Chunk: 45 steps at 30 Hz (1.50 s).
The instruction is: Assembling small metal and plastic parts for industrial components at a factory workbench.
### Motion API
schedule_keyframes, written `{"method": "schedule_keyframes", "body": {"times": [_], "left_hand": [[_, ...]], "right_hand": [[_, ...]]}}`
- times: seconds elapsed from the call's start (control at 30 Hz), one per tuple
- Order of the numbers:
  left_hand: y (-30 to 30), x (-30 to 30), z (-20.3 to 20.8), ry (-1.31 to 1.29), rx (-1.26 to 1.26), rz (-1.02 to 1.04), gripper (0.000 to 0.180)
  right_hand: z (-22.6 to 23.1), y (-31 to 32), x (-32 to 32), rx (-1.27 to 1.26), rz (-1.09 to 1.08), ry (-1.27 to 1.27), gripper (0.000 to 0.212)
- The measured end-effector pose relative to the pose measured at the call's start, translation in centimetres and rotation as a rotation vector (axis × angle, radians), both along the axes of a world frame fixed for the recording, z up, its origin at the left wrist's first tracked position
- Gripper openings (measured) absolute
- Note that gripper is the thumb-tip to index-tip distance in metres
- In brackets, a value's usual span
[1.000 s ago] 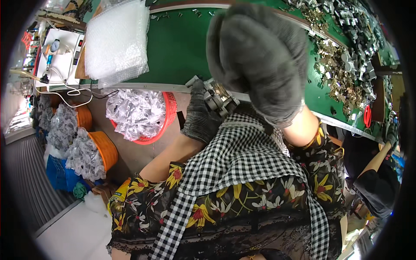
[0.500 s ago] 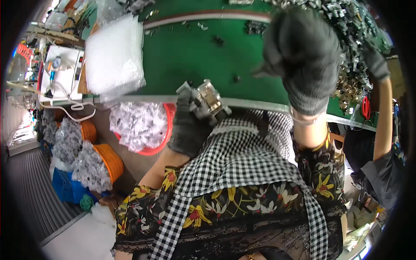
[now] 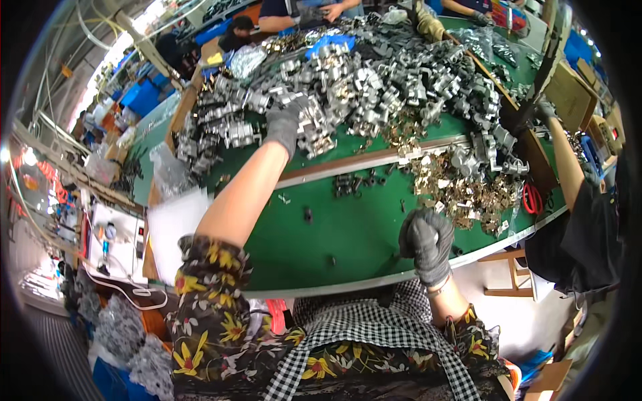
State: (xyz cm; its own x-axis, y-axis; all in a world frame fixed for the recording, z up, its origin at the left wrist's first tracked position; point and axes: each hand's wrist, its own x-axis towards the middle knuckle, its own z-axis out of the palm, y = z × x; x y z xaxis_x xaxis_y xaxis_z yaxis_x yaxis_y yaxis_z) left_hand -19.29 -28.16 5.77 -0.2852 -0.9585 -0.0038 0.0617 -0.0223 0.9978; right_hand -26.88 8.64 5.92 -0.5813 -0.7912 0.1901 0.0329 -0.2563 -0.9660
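My left arm stretches far across the green table (image 3: 348, 234). My gloved left hand (image 3: 284, 125) rests on the near edge of a big heap of silver metal parts (image 3: 361, 87), fingers curled down among them; whether it grips one is hidden. My gloved right hand (image 3: 428, 242) is balled into a fist close to the table's front edge, with nothing showing in it. A flowered sleeve and a checked apron fill the bottom of the view.
A wooden strip (image 3: 374, 159) crosses the table below the heap. Brass-coloured parts (image 3: 468, 190) lie at the right, small dark parts (image 3: 354, 184) in the middle. A co-worker's arm (image 3: 565, 167) reaches in from the right. A white sheet (image 3: 174, 224) lies at the left, bagged parts (image 3: 120, 327) below.
My left hand, which held a metal assembly near my body, has reached out to the heap. My right hand has dropped from near the camera to the table's front edge.
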Motion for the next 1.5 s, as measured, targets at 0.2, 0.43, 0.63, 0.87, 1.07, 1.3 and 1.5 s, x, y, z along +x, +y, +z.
{"method": "schedule_keyframes", "body": {"times": [0.2,0.43,0.63,0.87,1.07,1.3,1.5], "left_hand": [[-11.3,-8.7,-2.0,-0.740,0.021,0.098,0.091],[-7.4,-7.9,-1.6,-1.279,-0.381,0.117,0.081],[1.3,-12.3,-1.9,-0.722,-1.268,0.333,0.037],[12.0,-26.9,-2.2,-1.130,-0.880,-0.517,0.069],[13.4,-28.7,-2.6,-1.132,-0.695,-0.615,0.038],[16.5,-11.8,0.7,-0.792,-1.405,-0.365,0.025],[20.7,5.6,0.3,-0.998,-1.471,-0.370,0.024]], "right_hand": [[0.1,0.1,-0.6,-0.010,-0.036,0.053,0.024],[0.2,0.8,-2.0,0.054,-0.097,0.163,0.019],[0.4,1.0,-2.2,-0.012,-0.028,0.124,0.019],[0.0,1.0,-1.6,-0.031,-0.082,0.266,0.019],[0.3,1.7,-1.1,-0.046,-0.087,0.332,0.015],[0.2,1.6,-1.6,0.021,-0.138,0.221,0.016],[0.3,-0.7,-2.4,0.140,-0.203,0.189,0.028]]}}
